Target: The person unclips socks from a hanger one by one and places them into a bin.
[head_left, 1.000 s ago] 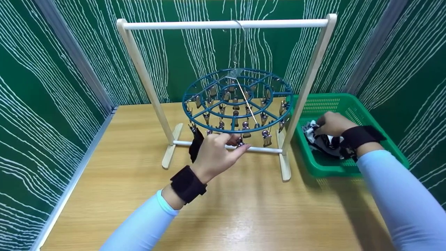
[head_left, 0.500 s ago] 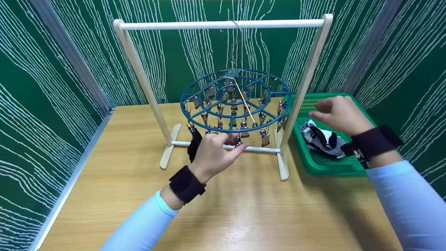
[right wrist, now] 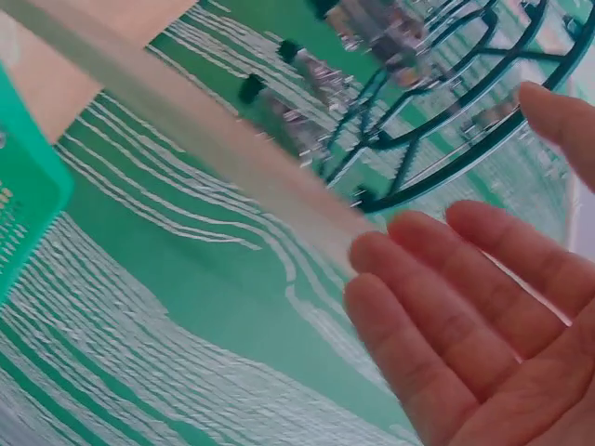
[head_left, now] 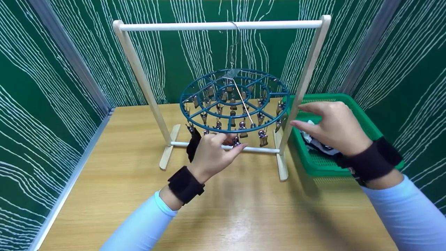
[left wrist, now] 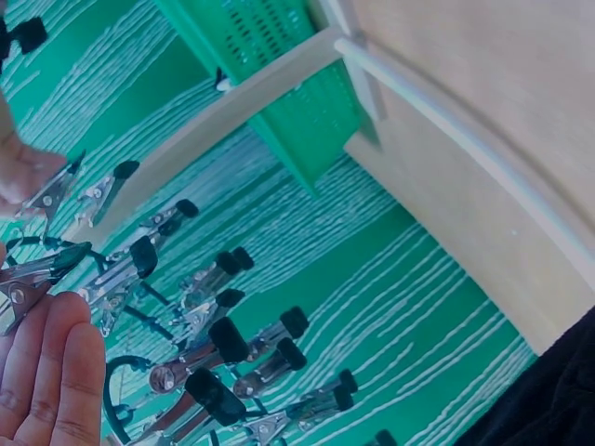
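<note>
A round blue-green clip hanger (head_left: 240, 131) with several metal clips hangs in the middle of the head view. My left hand (head_left: 215, 151) pinches one metal clip (head_left: 237, 141) below its front rim; in the left wrist view the fingers (left wrist: 70, 362) lie against that clip (left wrist: 26, 283). Left of this hand a black cloth piece (head_left: 192, 145) dangles from another clip, partly hidden by the hand. My right hand (head_left: 338, 127) is in the air over the basket's left side, holding nothing, thumb and fingers spread apart. The right wrist view shows its fingers (right wrist: 465, 325) extended near the hanger's rim.
A wooden stand (head_left: 139, 73) with a white top bar (head_left: 181, 26) carries the hanger. At the right, a green basket (head_left: 355, 172) contains black, white and grey socks (head_left: 310, 139), partly covered by my right hand. Green walls with white lines enclose the wooden table (head_left: 115, 181).
My right hand has let go of the socks in the basket, risen, and moved left toward the hanger with fingers apart. The left hand keeps its pinch on the clip.
</note>
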{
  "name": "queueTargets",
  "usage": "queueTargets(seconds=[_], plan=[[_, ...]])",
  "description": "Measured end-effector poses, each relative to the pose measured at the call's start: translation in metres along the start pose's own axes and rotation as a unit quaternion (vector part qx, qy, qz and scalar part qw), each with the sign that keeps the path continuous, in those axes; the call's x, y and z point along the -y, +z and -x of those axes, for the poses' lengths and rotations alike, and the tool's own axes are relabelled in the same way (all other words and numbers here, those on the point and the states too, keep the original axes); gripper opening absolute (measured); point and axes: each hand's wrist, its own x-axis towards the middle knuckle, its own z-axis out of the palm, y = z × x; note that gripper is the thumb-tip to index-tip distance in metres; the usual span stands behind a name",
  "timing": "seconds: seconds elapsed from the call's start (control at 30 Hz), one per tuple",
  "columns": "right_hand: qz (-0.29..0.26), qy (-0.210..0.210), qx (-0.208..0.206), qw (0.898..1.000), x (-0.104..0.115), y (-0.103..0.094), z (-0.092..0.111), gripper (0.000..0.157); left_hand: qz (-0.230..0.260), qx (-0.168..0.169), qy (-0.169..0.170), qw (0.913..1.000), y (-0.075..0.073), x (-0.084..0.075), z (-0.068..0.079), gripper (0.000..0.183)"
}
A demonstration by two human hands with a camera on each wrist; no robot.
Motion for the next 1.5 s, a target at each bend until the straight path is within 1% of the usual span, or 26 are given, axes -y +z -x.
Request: queueTargets(seconds=[0.1, 0.17, 0.3, 0.4, 0.53, 0.73, 0.83, 1.03, 1.27, 1.4, 1.5], plan=[[0.015, -0.042, -0.024, 0.999, 0.015, 0.005, 0.002, 0.043, 0.001, 0.001, 0.002, 1.0, 0.0, 0.0, 0.0, 0.023], [0.031, -0.081, -0.037, 0.996, 0.025, 0.009, 0.002, 0.047, 0.001, 0.002, 0.004, 1.0, 0.0, 0.0, 0.0, 0.023], [0.07, -0.158, -0.052, 0.984, 0.04, 0.022, 0.0, 0.054, -0.006, -0.001, 0.005, 1.0, 0.001, 0.0, 0.0, 0.022], [0.089, -0.191, -0.061, 0.976, 0.047, 0.031, -0.002, 0.053, -0.013, -0.004, 0.008, 0.9999, 0.002, 0.0, 0.0, 0.023], [0.102, -0.206, -0.071, 0.971, 0.05, 0.04, -0.003, 0.048, -0.013, 0.001, 0.008, 0.9999, 0.002, 0.0, 0.0, 0.024], [0.123, -0.211, -0.075, 0.967, 0.052, 0.048, -0.004, 0.044, -0.004, 0.011, 0.005, 0.9999, 0.001, -0.002, 0.001, 0.024], [0.127, -0.215, -0.08, 0.965, 0.052, 0.05, -0.005, 0.04, 0.005, 0.014, 0.009, 0.9998, 0.001, -0.002, 0.0, 0.022], [0.119, -0.242, -0.102, 0.958, 0.05, 0.054, -0.006, 0.029, 0.014, 0.027, 0.02, 0.9993, -0.001, -0.001, 0.001, 0.022], [0.122, -0.258, -0.119, 0.951, 0.045, 0.057, -0.006, 0.022, 0.019, 0.053, 0.035, 0.9978, -0.008, -0.002, 0.003, 0.024], [0.118, -0.26, -0.124, 0.95, 0.042, 0.058, -0.006, 0.019, 0.019, 0.066, 0.045, 0.9966, -0.011, -0.001, 0.005, 0.022], [0.114, -0.255, -0.121, 0.953, 0.041, 0.058, -0.006, 0.02, 0.015, 0.066, 0.052, 0.9963, -0.015, -0.001, 0.007, 0.024]])
